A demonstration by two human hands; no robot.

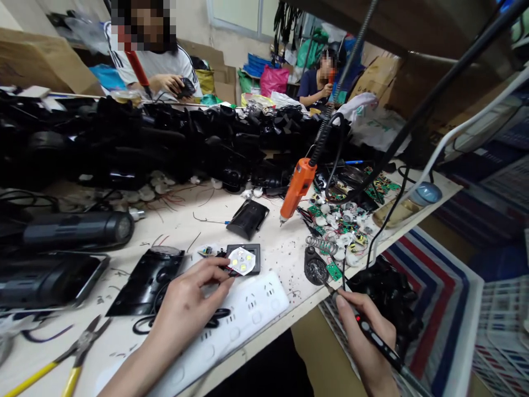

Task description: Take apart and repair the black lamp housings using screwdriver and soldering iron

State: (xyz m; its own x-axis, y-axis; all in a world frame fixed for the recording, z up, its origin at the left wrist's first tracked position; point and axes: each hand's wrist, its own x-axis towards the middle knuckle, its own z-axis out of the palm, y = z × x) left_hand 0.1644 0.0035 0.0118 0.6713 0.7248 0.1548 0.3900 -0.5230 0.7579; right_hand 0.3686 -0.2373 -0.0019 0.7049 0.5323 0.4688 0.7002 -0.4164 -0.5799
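Observation:
My left hand (194,292) is closed, with thumb and fingertips at the left edge of a small white LED board (247,266) with several yellow LEDs. The board lies over a black square frame (257,253) on the bench. In my right hand (372,320) is a black soldering iron (382,346) with a red light on its handle. Its tip points into a dark round soldering stand dish (316,269), which has a coil spring (320,244) behind it. A white power strip (264,303) lies just in front of my left hand.
An orange electric screwdriver (298,187) hangs over the bench. Green circuit boards (376,187) pile up at right. Yellow-handled cutters (78,353) lie front left, near black housings (144,281). Black parts (185,132) line the back; two people sit beyond.

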